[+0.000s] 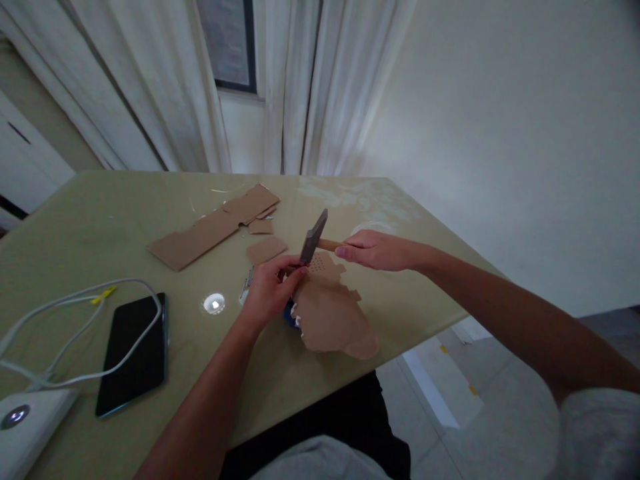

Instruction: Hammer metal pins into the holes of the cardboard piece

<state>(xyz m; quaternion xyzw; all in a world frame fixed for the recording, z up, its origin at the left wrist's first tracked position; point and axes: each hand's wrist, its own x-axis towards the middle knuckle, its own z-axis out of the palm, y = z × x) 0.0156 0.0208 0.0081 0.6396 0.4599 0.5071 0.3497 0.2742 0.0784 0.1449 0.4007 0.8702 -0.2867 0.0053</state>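
Observation:
My right hand (pixel 375 249) is closed around the wooden handle of a hammer (pixel 313 238), whose dark metal head is tilted. The head's lower end comes down at the fingertips of my left hand (pixel 270 288). Those fingers are pinched together over the upper left of a jagged-edged cardboard piece (pixel 333 313); what they hold is too small to make out. Rows of small holes (pixel 318 261) mark the cardboard just right of my left fingertips. Under its left edge a dark blue object (pixel 290 315) shows in part, along with some torn white bits.
Behind my left hand lie a long folded cardboard strip (pixel 210 233) and a smaller cardboard scrap (pixel 267 249). A black tablet (pixel 134 353), a looped white cable (pixel 75 293) and a white box-shaped device (pixel 40 427) occupy the table's left side. The table edge (pixel 425 340) runs close on my right.

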